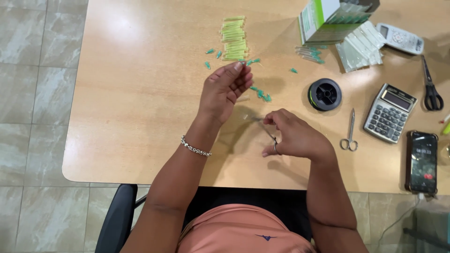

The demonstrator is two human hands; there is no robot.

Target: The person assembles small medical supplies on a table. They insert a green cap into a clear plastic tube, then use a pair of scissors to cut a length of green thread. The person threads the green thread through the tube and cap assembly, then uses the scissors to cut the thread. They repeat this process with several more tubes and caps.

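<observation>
Needles in a yellow-green stack [234, 38] lie at the table's [136, 103] far edge with green caps [260, 93] scattered beside, just beyond the raised left hand [225, 89], fingers loosely curled around nothing I can make out, while the right hand [293, 138] pinches small scissors [271, 133], seemingly mid-trim, calling for a steady snip.

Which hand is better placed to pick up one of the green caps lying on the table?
Probably the left hand: it hovers open right beside the green caps. The right hand is lower and already pinches a thin tool.
</observation>
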